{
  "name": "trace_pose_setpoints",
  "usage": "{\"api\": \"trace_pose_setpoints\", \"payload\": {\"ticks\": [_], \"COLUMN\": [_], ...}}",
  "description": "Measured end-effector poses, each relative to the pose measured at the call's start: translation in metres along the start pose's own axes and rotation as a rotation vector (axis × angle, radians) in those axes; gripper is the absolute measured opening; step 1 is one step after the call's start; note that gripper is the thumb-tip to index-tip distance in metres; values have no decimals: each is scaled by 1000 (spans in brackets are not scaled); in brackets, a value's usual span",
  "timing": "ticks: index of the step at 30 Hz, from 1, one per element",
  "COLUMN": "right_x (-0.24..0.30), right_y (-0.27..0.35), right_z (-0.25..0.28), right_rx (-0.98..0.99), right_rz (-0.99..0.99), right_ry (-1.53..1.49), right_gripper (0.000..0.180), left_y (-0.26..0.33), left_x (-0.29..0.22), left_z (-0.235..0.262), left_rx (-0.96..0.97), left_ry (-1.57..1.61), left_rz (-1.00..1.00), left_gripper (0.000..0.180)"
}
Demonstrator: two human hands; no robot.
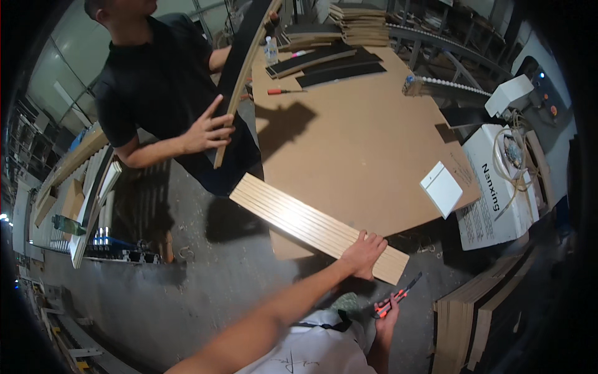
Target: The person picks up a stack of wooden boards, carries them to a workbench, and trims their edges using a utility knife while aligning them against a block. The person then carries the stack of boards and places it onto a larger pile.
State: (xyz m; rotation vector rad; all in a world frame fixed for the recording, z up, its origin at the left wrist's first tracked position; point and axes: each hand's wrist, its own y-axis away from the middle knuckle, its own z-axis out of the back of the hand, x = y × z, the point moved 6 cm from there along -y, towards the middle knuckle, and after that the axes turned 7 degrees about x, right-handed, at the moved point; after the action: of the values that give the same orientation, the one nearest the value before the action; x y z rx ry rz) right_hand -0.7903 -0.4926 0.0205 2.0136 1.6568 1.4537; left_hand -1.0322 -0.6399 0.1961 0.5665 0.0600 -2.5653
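A pale wooden panel with lengthwise grooves (299, 218) lies slanting across the near edge of the brown table (336, 143). My left hand (364, 254) grips it close to its right end, fingers over the top face. Beside my body, my right hand (389, 315) is closed round a red and black utility knife (393, 300). The blade end points up and to the right, apart from the panel. The underside of the panel and my left thumb are hidden.
A co-worker (165, 87) at the left holds a long dark board (244, 59) on edge. Dark boards (342, 65), a bottle (271, 51) and a red-handled screwdriver (283, 91) sit at the table's back. A white card (441, 188) lies right, near a white box (495, 187). Boards (467, 318) stand lower right.
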Motion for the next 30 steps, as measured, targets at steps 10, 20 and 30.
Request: {"api": "trace_pose_setpoints", "payload": {"ticks": [10, 20, 30], "right_x": [-2, 11, -25], "right_y": [-24, -61, -112], "right_z": [-14, -1, -8], "right_rx": [87, 21, 57], "right_rz": [-57, -186, -322], "right_ry": [9, 52, 237], "right_gripper": [13, 18, 28], "left_y": [2, -3, -2], "left_x": [-10, -17, -16], "left_z": [8, 6, 1], "left_rx": [-42, 83, 38], "left_ry": [-50, -54, -88], "left_rz": [-25, 42, 77], "left_gripper": [101, 102, 98]}}
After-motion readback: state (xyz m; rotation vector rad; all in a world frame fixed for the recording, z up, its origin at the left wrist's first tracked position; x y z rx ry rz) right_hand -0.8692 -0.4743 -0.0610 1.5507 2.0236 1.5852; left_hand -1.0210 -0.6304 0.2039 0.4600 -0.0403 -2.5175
